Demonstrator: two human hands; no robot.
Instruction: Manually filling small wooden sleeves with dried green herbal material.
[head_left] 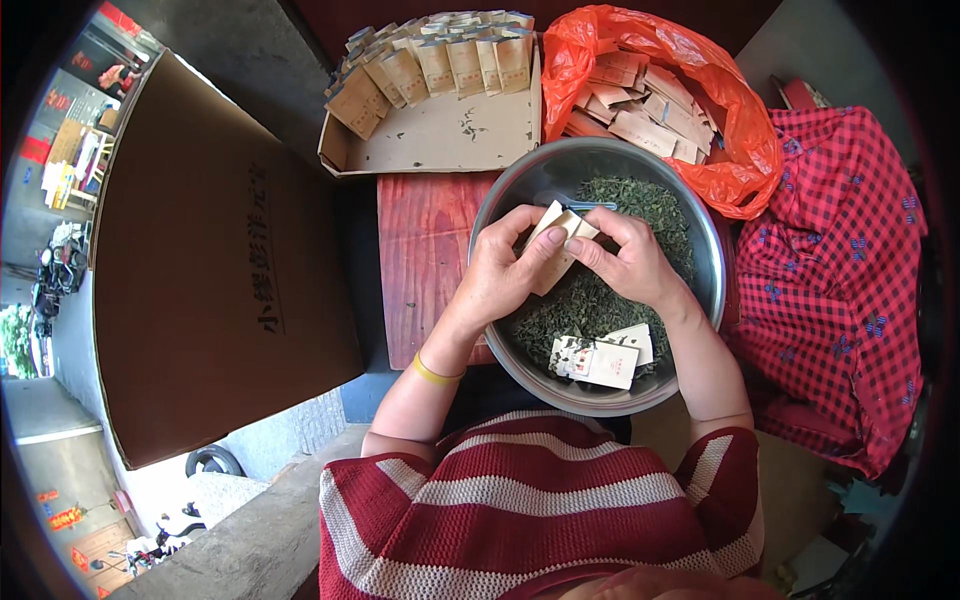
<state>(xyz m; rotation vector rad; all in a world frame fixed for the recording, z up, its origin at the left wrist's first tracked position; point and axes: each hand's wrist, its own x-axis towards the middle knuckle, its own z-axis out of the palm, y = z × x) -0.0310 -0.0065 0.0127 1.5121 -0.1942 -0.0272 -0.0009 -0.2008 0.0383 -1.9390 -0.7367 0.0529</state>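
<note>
A small tan paper packet (553,274) is held between both my hands above a metal bowl (714,290). My left hand (505,262) pinches its left side, thumb on the front. My right hand (632,258) grips the top right edge with thumb and fingers. Dried green leaves (600,305) fill much of the bowl. A spoon with a blue handle (594,205) lies just beyond the packet, partly hidden by my fingers. Flat pale packets (605,366) rest on the leaves at the bowl's near side, with some leaves scattered over them.
Behind the bowl, a shallow cardboard tray (440,152) carries rows of upright packets (436,66). Beside it, an orange-red plastic bag (745,190) contains loose flat packets (650,128). A large cardboard box (215,260) stands left of a reddish wooden surface (430,265). Red checked cloth (830,290) hangs at right.
</note>
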